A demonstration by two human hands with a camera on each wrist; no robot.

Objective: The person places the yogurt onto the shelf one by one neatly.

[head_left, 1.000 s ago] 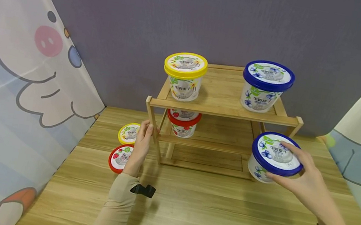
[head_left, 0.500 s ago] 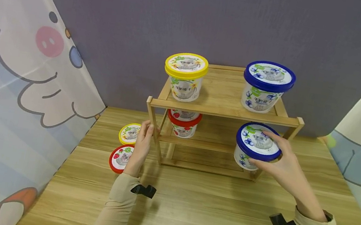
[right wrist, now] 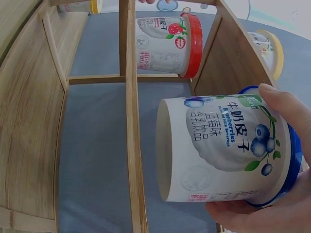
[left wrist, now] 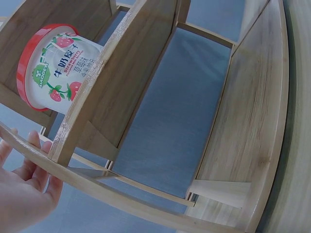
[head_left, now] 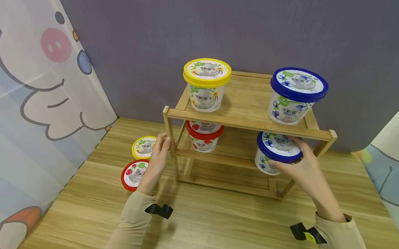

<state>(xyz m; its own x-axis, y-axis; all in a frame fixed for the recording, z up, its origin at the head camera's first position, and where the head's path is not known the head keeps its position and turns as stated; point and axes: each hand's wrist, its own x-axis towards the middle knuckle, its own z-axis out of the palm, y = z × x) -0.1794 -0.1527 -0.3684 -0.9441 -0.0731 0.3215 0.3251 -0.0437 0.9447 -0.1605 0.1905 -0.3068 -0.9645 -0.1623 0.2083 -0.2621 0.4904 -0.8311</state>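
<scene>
My right hand point(head_left: 305, 168) grips a blue-lidded blueberry tub point(head_left: 266, 163) by its lid rim, thumb in front and fingers behind. The tub is at the right of the middle shelf opening of a wooden rack point(head_left: 239, 123); the right wrist view shows its white base point(right wrist: 165, 150) just above the shelf's front rail. My left hand point(head_left: 157, 159) holds the rack's left upright, its fingers curled behind the wood in the left wrist view. On the middle shelf's left stands a red-lidded strawberry tub point(head_left: 204, 143).
On the top shelf stand a yellow-lidded tub point(head_left: 204, 94) and another blue-lidded tub point(head_left: 289, 108). Left of the rack, a yellow-lidded tub point(head_left: 143, 147) and a red-lidded tub point(head_left: 132, 175) are on the wooden table point(head_left: 220, 238), partly behind my left arm. A grey wall point(head_left: 202, 10) stands behind.
My right hand has carried the blueberry tub leftward and inward, from beside the rack's right post to the middle shelf opening. The left hand stays on the upright.
</scene>
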